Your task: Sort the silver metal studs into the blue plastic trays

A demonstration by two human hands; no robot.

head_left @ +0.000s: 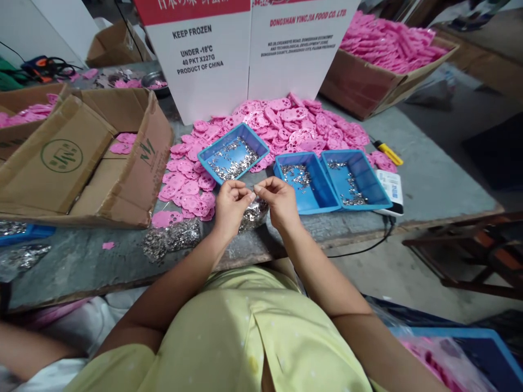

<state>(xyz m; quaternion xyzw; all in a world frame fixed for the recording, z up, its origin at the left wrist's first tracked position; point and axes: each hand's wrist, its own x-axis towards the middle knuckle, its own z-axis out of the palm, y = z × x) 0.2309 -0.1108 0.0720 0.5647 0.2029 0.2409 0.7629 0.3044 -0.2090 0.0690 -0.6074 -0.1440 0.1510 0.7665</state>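
Observation:
My left hand (232, 206) and my right hand (280, 200) meet fingertip to fingertip just above the table's front part. Both are pinched closed; whatever lies between the fingertips is too small to name. Under them sits a clear bag of small metal parts (252, 216), partly covered by the hands. Beyond my left hand a tilted blue tray (204, 159) holds scattered shiny metal pieces and rests against pink plastic pieces (192, 196). Right of my right hand stand two more blue trays, a middle tray (321, 204) and a right tray (378, 188), with similar bits inside.
A tall white carton (212, 87) stands behind the pink heap. Open cardboard boxes, a left box (134, 185) and a right box (355, 90), flank it. A yellow-handled tool (390, 153) and a white device (391, 188) with a cable lie right. Another person's arm (32, 348) shows at lower left.

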